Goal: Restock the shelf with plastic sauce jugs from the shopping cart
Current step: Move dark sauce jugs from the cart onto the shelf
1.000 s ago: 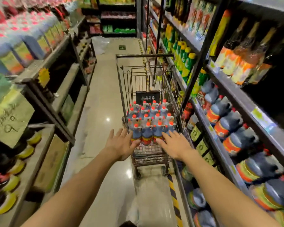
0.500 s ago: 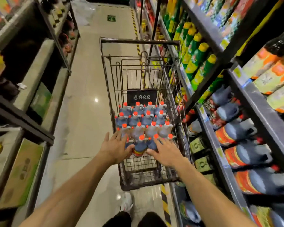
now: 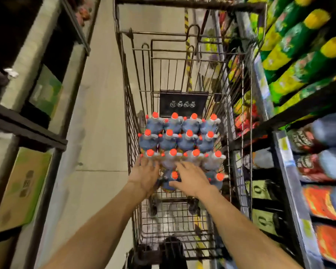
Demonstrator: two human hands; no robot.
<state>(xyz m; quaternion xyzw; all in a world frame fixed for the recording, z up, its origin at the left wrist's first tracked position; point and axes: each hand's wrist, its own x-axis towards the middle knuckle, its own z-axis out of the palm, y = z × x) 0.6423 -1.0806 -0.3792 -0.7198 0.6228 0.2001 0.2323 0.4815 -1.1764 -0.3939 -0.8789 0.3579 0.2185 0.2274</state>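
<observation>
There, my left hand (image 3: pixel 145 174) and right hand (image 3: pixel 190 179), fingers spread, seemingly gripping nothing, flanked a jug (image 3: pixel 171 181) at the cart's (image 3: pixel 130 113) six o'clock.

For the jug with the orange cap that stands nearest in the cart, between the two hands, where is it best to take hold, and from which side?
Probably from above, at the neck just under the orange cap of the nearest jug. It stands upright with its top free, while other jugs crowd its far side and the left hand and right hand flank its body.
</observation>
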